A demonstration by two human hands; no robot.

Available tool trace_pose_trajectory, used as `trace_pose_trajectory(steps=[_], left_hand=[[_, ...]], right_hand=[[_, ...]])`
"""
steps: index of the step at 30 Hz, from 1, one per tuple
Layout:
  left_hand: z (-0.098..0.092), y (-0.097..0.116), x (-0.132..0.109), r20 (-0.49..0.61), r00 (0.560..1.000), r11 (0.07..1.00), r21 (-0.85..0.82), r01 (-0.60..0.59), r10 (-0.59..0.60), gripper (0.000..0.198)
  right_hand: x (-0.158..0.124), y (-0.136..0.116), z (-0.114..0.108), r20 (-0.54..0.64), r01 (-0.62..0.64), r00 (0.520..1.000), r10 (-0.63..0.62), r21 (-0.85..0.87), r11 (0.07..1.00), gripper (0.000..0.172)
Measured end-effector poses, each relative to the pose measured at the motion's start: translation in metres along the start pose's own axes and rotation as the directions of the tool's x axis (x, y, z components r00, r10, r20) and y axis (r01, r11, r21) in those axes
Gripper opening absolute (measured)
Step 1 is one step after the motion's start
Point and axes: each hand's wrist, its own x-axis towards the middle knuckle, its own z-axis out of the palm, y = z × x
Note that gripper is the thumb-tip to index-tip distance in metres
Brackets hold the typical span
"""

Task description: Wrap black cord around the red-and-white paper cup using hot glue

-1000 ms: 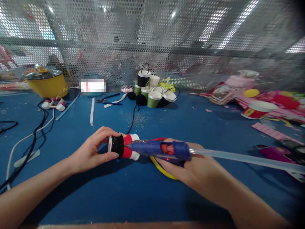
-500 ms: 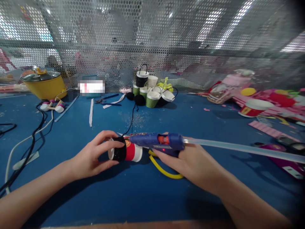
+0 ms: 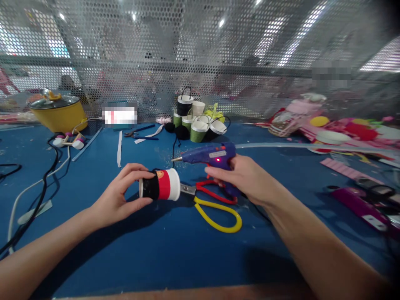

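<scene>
On its side in my left hand (image 3: pixel 125 193) is a paper cup (image 3: pixel 164 184), red and white, its base end wound with black yarn (image 3: pixel 150 186). My fingers lie over the wound part and the thumb is underneath. My right hand (image 3: pixel 240 175) is wrapped round the handle of a blue glue gun (image 3: pixel 209 156) with a lit red light. Its metal nozzle points left, above and apart from the cup. A long clear glue stick (image 3: pixel 281 145) juts from its back. Scissors (image 3: pixel 218 214) with red and yellow handles lie under the gun, blades partly hidden behind the cup.
Several small cups (image 3: pixel 200 130) wrapped in green or black stand at the back beside a black yarn ball (image 3: pixel 181 132). Pliers (image 3: pixel 134 133) lie left of them. A yellow pot (image 3: pixel 59 114) and cables are at left; pink craft pieces (image 3: pixel 359 129) and a purple object (image 3: pixel 359 204) at right.
The glue gun has lifted up and away from the cup, uncovering the scissors. My left hand has tipped and raised the cup slightly, still holding it.
</scene>
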Motion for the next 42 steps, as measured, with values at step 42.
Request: trace_pose_trajectory(steps=[42], left_hand=[[0.012, 0.013, -0.003, 0.222, 0.961, 0.868, -0.429, 0.250, -0.167, 0.043]], right_hand=[[0.026, -0.029, 0.052, -0.020, 0.271, 0.958, -0.286, 0.390, 0.880, 0.027]])
